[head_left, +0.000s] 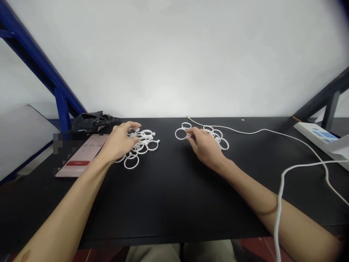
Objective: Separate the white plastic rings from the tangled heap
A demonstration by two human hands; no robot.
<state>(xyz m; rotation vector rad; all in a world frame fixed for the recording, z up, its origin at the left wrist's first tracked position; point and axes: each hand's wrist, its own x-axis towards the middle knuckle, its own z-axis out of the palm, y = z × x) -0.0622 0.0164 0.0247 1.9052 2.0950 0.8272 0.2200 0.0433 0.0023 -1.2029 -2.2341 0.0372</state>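
R hand (205,144): thumb/idx pinch

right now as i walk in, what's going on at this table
A person works with white rings on a black table. The left hand is at a pile of rings, thumb and fingers apart. The right hand seems to pinch another ring, with more rings beside it. A phone lies at left.

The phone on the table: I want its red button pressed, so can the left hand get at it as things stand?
Probably yes: the phone lies beside the left hand, its red button uncovered; the left forearm hides only part of the phone's right side.
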